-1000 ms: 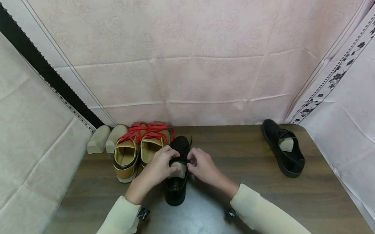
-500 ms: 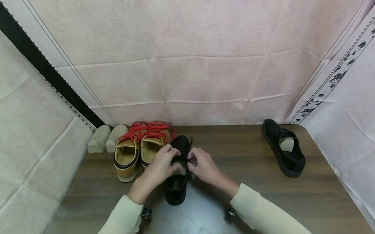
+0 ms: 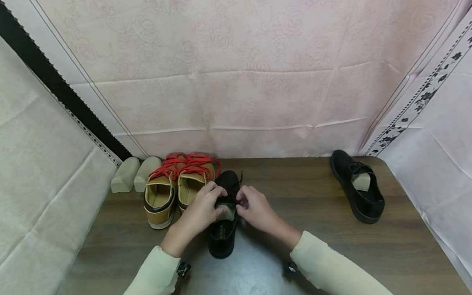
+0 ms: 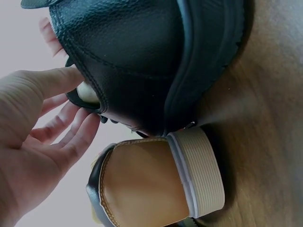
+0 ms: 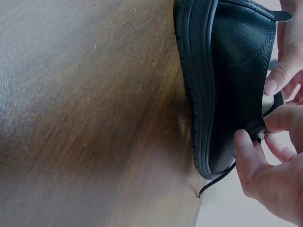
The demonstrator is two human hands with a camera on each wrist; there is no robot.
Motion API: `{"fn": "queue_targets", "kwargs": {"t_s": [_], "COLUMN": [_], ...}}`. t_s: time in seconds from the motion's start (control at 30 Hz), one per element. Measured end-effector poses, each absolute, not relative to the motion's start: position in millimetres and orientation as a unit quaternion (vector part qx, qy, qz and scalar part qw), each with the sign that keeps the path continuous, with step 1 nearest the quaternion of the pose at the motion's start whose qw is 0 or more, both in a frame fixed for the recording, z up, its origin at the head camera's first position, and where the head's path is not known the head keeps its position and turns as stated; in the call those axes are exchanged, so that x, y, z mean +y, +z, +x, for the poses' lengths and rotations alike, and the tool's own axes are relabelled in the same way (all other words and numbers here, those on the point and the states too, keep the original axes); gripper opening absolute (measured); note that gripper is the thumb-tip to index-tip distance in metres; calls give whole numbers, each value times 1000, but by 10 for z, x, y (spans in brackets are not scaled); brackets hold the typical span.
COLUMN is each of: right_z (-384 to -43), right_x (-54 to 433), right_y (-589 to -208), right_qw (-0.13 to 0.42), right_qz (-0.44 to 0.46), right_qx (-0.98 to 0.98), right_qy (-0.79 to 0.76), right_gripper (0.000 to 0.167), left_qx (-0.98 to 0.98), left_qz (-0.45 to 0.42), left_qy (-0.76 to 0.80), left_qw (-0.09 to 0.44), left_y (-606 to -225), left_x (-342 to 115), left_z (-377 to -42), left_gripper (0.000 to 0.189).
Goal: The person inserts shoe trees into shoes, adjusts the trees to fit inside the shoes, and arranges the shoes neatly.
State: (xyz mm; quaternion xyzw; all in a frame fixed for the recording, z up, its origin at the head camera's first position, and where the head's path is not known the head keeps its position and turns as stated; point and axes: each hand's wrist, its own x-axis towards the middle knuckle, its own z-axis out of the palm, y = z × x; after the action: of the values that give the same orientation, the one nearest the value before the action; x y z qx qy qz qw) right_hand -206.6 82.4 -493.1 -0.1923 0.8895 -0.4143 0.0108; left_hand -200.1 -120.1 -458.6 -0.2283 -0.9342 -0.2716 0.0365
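A black lace-up shoe (image 3: 221, 245) stands on the wooden surface, toe away from me, with a pale insert (image 3: 226, 213) inside it. At the left of its opening is my left hand (image 3: 201, 209); in the left wrist view, thumb and fingers pinch the shoe's black tongue (image 4: 74, 98). My right hand (image 3: 258, 211) is at the right eyelet edge, its fingertips pinching the thin black shoelace (image 5: 218, 180), whose loose end trails past the toe in the right wrist view. The hands partly cover the lacing.
Two tan shoes (image 3: 158, 217) with red laces (image 3: 175, 166) stand just left of the black one. Beyond them are two pale blocks (image 3: 124, 176). Another black shoe (image 3: 356, 194) with a pale insert stands far right. A cloth-covered wall (image 3: 232, 97) rises behind.
My left hand has shifted very slightly right over the shoe's opening. The right hand and all the shoes stay practically where they were.
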Motion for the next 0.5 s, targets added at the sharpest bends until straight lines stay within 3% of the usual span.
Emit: {"fn": "queue_targets", "kwargs": {"t_s": [0.5], "right_z": [-2059], "right_x": [816], "right_y": [-4925], "right_qw": [10], "right_qz": [-195], "right_qx": [887], "right_qy": [-417], "right_gripper": [20], "left_qx": [-942], "left_qz": [-226], "left_qy": [-241], "left_qw": [51], "left_y": [-4599], "left_x": [-1154], "left_z": [-2012], "left_gripper": [33]}}
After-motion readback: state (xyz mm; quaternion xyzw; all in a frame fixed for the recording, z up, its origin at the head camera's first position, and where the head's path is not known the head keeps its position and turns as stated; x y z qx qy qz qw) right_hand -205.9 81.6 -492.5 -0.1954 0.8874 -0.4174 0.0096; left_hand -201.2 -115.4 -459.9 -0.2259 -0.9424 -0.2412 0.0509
